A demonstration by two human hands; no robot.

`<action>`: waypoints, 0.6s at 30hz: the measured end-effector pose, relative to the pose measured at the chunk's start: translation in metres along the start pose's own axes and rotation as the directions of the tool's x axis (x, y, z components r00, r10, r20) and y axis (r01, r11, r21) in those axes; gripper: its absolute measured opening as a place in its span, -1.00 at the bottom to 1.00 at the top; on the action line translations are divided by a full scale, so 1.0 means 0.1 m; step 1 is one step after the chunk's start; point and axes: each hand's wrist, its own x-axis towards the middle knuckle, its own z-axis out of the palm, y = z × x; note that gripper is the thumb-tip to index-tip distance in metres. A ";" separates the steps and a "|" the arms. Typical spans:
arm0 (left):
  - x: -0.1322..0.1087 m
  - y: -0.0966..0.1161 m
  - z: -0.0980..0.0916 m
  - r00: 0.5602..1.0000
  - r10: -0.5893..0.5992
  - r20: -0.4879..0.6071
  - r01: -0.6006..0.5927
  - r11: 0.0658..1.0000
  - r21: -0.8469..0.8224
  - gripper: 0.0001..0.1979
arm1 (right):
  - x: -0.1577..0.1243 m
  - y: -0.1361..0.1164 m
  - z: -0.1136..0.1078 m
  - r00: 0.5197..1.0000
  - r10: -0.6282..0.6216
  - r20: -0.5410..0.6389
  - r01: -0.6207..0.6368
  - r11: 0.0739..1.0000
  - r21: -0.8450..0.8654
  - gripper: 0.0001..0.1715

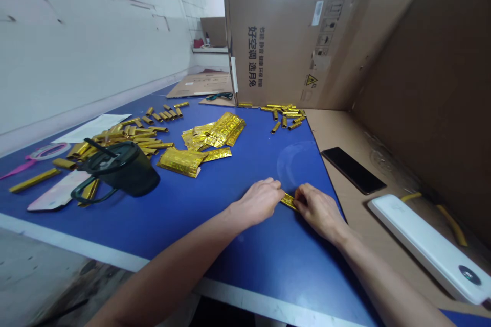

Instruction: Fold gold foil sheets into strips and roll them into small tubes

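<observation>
Between my two hands, low over the blue table (230, 245), is a narrow folded strip of gold foil paper (288, 201). My left hand (264, 198) is closed on its left end, with the fingertips partly hidden behind the hand. On the right end, my right hand (317, 208) pinches the strip between thumb and curled fingers. Flat gold foil sheets (222, 130) lie in a loose stack beyond my left hand, with a thicker gold bundle (180, 161) in front of them. Small rolled gold foil pieces (286, 112) are scattered near the cardboard.
A dark green mug (132, 171) with lid and straw stands left, beside a big heap of gold rolls (134, 135), a tape roll (49, 151) and a pale phone-like slab (57, 194). Right are a black phone (353, 168) and white power bank (425, 245). A large carton (284, 41) walls the back.
</observation>
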 end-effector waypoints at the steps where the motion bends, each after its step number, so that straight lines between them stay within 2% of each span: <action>1: 0.00 0.00 0.00 1.000 0.004 0.004 -0.004 1.000 -0.002 -0.85 | -0.01 -0.01 -0.01 1.000 -0.023 0.000 0.023 1.000 -0.012 -0.91; 7: -0.01 0.01 -0.04 0.999 -0.049 -0.002 0.049 0.998 -0.029 -0.84 | -0.03 -0.07 -0.05 0.993 -0.113 0.037 0.114 0.993 -0.027 -0.86; 12: -0.02 -0.01 -0.07 1.000 -0.005 0.016 0.005 1.000 -0.015 -0.90 | -0.04 -0.09 -0.08 0.987 -0.146 0.072 0.148 0.989 -0.025 -0.88; 18: -0.04 -0.01 -0.08 1.000 -0.007 0.027 0.007 1.000 -0.004 -0.91 | -0.05 -0.09 -0.08 0.981 -0.167 0.101 0.172 0.984 -0.041 -0.89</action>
